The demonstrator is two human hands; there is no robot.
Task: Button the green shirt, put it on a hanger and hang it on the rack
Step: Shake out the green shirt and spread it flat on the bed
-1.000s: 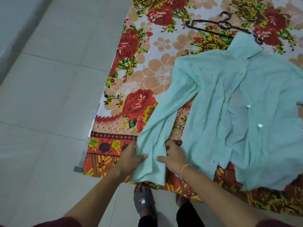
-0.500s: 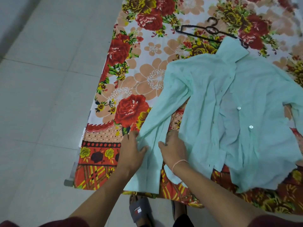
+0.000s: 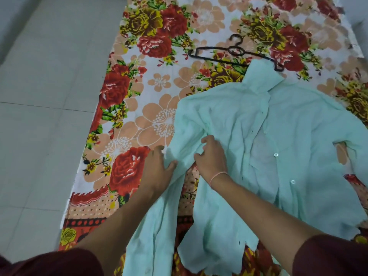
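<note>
A pale tiled floor point(image 3: 39, 96) runs along the left of a floral sheet point(image 3: 159, 120). The green shirt point(image 3: 298, 136) lies spread on the sheet, front open, collar touching a black hanger point(image 3: 213, 48). The left hand point(image 3: 159, 168) lies flat, fingers straight, on the near sleeve. The right hand point(image 3: 212, 156) rests at the armpit seam, fingers bent into the cloth; whether it pinches any, I cannot tell. Two buttons point(image 3: 276, 154) show, undone.

Single head-worn wide-angle view, angled forward and down, close over floral sheet point(image 3: 159, 120); tiled floor point(image 3: 39, 116) along left.
</note>
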